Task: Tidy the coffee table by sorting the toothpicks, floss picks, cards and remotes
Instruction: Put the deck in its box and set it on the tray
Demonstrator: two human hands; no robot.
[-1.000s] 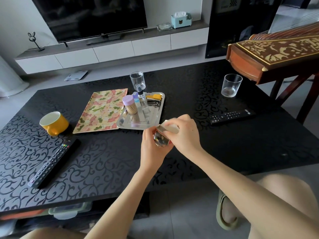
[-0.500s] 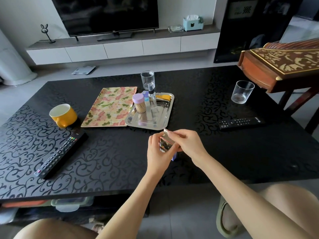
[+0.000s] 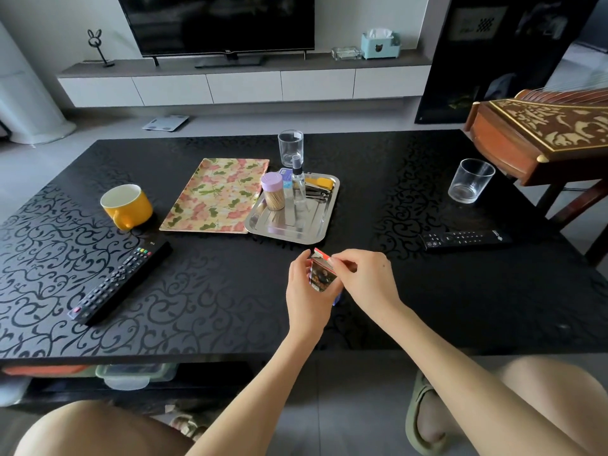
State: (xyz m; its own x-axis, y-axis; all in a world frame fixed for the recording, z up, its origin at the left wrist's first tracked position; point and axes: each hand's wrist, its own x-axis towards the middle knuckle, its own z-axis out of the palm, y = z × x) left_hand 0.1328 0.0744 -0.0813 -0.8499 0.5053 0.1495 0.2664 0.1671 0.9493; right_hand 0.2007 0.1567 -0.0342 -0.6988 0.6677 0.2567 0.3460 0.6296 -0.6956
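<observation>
Above the black coffee table, near its front middle, both hands hold a small stack of cards. My left hand grips the stack from the left and below. My right hand pinches its top edge. A steel tray behind them carries a toothpick jar with a purple lid, a spray bottle, a blue packet and nail clippers. One long remote lies at the left, a shorter remote at the right.
A floral tray sits left of the steel tray, a yellow mug further left. Two empty glasses stand at the back middle and back right. A wooden zither on a stand borders the right edge.
Both hands with the cards have come down and toward me, away from the steel tray. The camera has tilted, showing more of the room.
</observation>
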